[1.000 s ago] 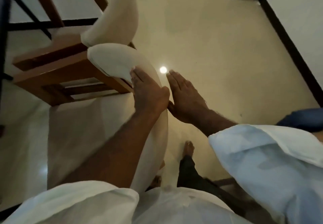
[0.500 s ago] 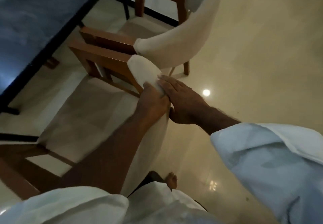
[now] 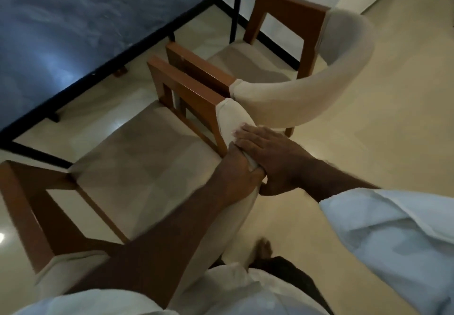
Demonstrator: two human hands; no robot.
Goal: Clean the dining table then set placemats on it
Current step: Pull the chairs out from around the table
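Observation:
The dining table [image 3: 73, 19] has a dark blue-grey top on a black frame and fills the upper left; I see no placemats or cloth. In front of me stands a wooden chair with a cream padded backrest [image 3: 233, 118] and a beige seat [image 3: 147, 155], facing the table. My left hand [image 3: 237, 169] grips the backrest from the seat side, fingers curled over its top edge. My right hand [image 3: 270, 157] lies over the outer side of the same backrest, thumb wrapped under it, touching my left hand.
A second matching chair [image 3: 319, 98] stands right beside the first one, further back, its armrest almost touching. Glossy cream floor [image 3: 368, 155] spreads out to the right. My bare foot [image 3: 264, 248] is just behind the near chair.
My right hand, held flat beside the backrest a second ago, has come onto it and closed around it. The view has swung left, bringing the table in. My left hand kept its grip.

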